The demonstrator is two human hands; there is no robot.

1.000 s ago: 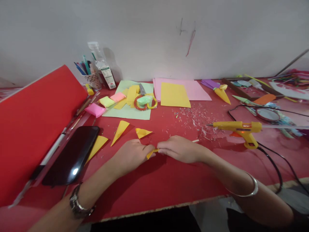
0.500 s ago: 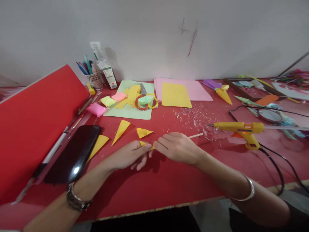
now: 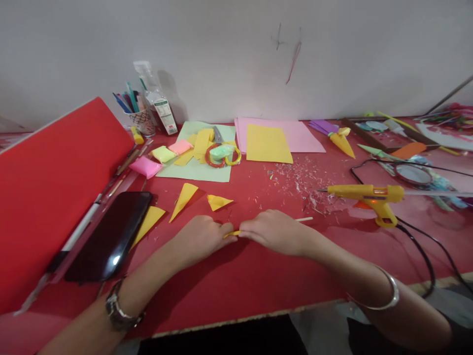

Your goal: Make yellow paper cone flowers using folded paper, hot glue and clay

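My left hand (image 3: 203, 237) is closed, thumb and fingers pinching one end of a small strip of yellow paper (image 3: 232, 233). At the strip's other end, the fingers of my right hand (image 3: 271, 232) are pressed together on it. A thin pale stick (image 3: 305, 219) pokes out to the right from behind my right hand; its other end is hidden. Most of the paper is covered by my fingers. Just beyond the hands lie a small folded yellow paper cone (image 3: 219, 201) and a longer yellow paper triangle (image 3: 184, 201).
A yellow glue gun (image 3: 369, 194) with a black cord lies at right, its light glowing orange. A black phone (image 3: 111, 236) rests at left on another yellow triangle (image 3: 151, 223). Yellow and pink sheets (image 3: 269, 144), scissors (image 3: 222, 154) and shavings (image 3: 301, 180) lie further back.
My left hand has turned over, its back now facing up and its fingers curled in. Both hands have come down slightly, and less of the yellow paper shows.
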